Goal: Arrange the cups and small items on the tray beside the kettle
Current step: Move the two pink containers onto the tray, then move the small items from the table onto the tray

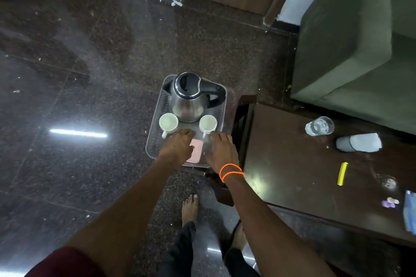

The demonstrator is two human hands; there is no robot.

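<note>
A clear plastic tray (155, 119) holds a steel kettle (188, 99) with a black lid and handle at its far end. In front of the kettle stand two white cups, one at the left (168, 122) and one at the right (208, 123). Behind them lies a small pink packet (195, 150). My left hand (177, 147) rests palm down on the tray, partly over the packet. My right hand (221, 150), with orange bands on the wrist, lies flat beside it at the tray's near right. What either hand grips is hidden.
A dark wooden table (304, 164) stands right of the tray, carrying a clear glass (319, 125), a tipped white cup (359, 142), a yellow strip (342, 173) and small items. A green sofa (351, 51) is at the far right. My bare feet stand on the polished stone floor.
</note>
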